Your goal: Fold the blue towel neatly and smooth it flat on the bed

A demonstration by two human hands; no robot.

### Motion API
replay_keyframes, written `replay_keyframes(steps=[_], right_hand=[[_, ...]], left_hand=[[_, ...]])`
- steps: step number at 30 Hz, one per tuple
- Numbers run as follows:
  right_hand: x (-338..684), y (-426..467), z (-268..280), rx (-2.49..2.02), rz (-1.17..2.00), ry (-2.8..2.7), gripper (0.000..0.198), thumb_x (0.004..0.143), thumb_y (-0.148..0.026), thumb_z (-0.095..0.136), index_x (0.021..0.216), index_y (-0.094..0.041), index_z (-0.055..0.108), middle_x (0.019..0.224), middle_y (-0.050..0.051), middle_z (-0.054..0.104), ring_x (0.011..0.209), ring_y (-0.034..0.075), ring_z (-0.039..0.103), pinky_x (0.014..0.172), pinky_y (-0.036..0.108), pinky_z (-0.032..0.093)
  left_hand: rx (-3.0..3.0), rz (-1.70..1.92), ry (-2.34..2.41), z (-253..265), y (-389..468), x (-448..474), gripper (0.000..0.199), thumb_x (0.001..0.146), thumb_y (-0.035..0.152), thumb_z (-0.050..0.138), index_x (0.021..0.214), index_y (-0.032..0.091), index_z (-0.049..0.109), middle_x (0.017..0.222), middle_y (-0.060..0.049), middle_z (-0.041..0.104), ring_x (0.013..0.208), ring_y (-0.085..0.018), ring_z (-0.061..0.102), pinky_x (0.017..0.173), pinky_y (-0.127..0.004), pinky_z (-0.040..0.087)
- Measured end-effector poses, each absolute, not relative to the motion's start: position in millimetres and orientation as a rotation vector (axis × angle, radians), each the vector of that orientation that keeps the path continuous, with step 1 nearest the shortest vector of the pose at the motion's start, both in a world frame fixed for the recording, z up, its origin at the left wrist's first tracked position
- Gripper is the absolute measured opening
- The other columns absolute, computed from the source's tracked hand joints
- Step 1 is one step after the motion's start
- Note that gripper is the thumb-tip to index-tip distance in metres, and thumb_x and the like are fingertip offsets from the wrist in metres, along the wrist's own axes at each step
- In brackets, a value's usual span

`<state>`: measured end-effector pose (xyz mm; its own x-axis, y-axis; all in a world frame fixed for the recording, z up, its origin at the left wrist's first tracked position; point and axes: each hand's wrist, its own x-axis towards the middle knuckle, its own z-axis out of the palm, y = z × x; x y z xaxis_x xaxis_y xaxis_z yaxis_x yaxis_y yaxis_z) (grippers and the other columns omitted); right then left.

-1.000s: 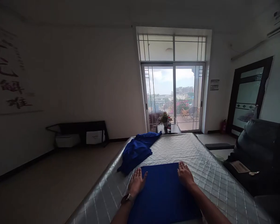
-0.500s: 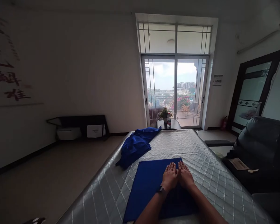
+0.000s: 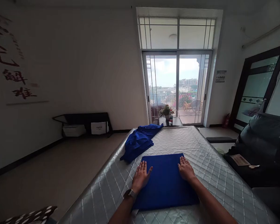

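A flat blue rectangle of folded cloth [image 3: 165,180] lies smooth on the silver quilted cover [image 3: 214,168]. My left hand [image 3: 141,176], with a watch on its wrist, rests on the cloth's left edge, fingers stretched forward and thumb apart. On the opposite edge, near the far right corner, my right hand [image 3: 186,168] lies flat with its fingers extended. Neither hand grips anything. Farther off and to the left, a crumpled blue garment [image 3: 138,140] is spread loosely on the same cover.
A small dark table with a potted plant [image 3: 166,112] and a bottle [image 3: 170,116] stands beyond the far edge. To the right is a black armchair [image 3: 259,137] holding a brown card [image 3: 240,160]. A low black rack [image 3: 87,119] with white boxes stands by the left wall.
My left hand has moved left from beside my right hand to the cloth's left edge. My right hand has shifted slightly right. The view has tilted a little downward.
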<state>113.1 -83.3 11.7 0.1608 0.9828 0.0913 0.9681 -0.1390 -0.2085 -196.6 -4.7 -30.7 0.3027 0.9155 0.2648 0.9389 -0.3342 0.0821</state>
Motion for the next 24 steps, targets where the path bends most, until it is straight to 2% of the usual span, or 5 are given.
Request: replay_keyframes(steps=[4,9,13,17,24], right_hand=[[112.0,-95.3,14.0,-2.21,0.086,-1.922,0.064,0.101,-0.033,0.018,0.157,-0.003,0.025,0.166,0.013,0.016,0.155,0.021,0.01,0.125,0.039,0.009],[110.2,-113.6,5.0,-2.172,0.108,-1.927,0.065,0.101,-0.036,0.019,0.157,-0.004,0.025,0.166,0.012,0.019,0.155,0.02,0.013,0.125,0.039,0.012],[107.1,-121.5,-1.7,-2.185,0.109,-1.903,0.065,0.1,-0.034,0.021,0.158,-0.004,0.025,0.166,0.012,0.019,0.155,0.021,0.013,0.125,0.04,0.014],[107.2,-125.3,-0.5,-2.172,0.096,-1.989,0.065,0.095,-0.024,0.027,0.158,-0.008,0.025,0.166,0.009,0.013,0.155,0.021,0.012,0.125,0.038,0.012],[105.2,-126.4,6.6,-2.16,0.164,-1.919,0.065,0.1,-0.034,0.018,0.157,-0.004,0.025,0.166,0.011,0.015,0.155,0.021,0.012,0.125,0.039,0.012]], left_hand=[[-2.48,-0.453,-1.683,-24.7,-5.1,-197.5,0.072,0.103,0.057,0.017,0.155,0.012,0.038,0.154,-0.018,0.047,0.146,-0.033,0.037,0.116,-0.051,0.035],[-2.436,-0.422,-1.759,-7.3,-18.5,-159.1,0.084,0.101,0.063,0.017,0.152,-0.001,0.037,0.158,-0.026,0.037,0.148,-0.037,0.032,0.118,-0.051,0.032],[-2.782,-0.45,-1.391,-0.5,-51.4,-75.9,0.076,0.104,0.058,0.013,0.155,0.006,0.035,0.161,-0.02,0.035,0.151,-0.03,0.03,0.121,-0.047,0.031],[-2.994,-0.516,-1.149,-2.7,-77.9,-14.6,0.069,0.105,0.053,0.015,0.157,0.011,0.031,0.164,-0.015,0.03,0.153,-0.025,0.022,0.125,-0.046,0.023],[-2.891,-0.341,-1.344,-12.0,-65.2,-60.7,0.067,0.105,0.052,0.019,0.158,0.012,0.029,0.164,-0.014,0.028,0.153,-0.027,0.022,0.124,-0.05,0.027]])
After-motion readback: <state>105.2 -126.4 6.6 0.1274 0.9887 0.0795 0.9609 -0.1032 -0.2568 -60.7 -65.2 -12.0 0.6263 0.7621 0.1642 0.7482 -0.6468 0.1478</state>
